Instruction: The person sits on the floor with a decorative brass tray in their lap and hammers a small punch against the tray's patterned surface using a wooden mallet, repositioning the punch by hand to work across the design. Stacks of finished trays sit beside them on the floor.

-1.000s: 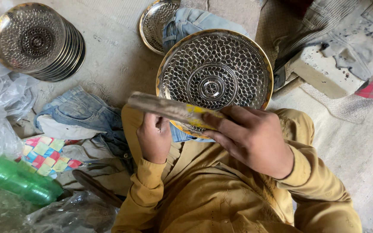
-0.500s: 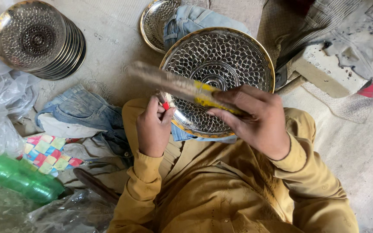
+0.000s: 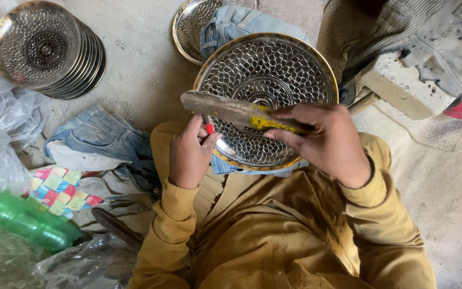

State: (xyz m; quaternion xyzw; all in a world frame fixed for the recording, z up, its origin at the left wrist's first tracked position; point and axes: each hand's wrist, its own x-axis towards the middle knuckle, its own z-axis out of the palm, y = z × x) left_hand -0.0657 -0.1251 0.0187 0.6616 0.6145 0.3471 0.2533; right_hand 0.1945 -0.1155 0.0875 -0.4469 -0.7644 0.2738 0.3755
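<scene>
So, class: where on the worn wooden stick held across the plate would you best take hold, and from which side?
Grip the wooden stick at its bare, flat end, coming from above. The right hand already covers the yellow-wrapped end, and the embossed plate lies close beneath.

We see our left hand (image 3: 189, 152) raised in front of the chest, back toward us, fingers curled and thumb meeting forefinger in a pinch near its top edge. Our right hand (image 3: 324, 140) sits level with it and close beside, knuckles up, fingers clenched in a grip. Both forearms, in mustard sleeves, bend in from the elbows.
</scene>
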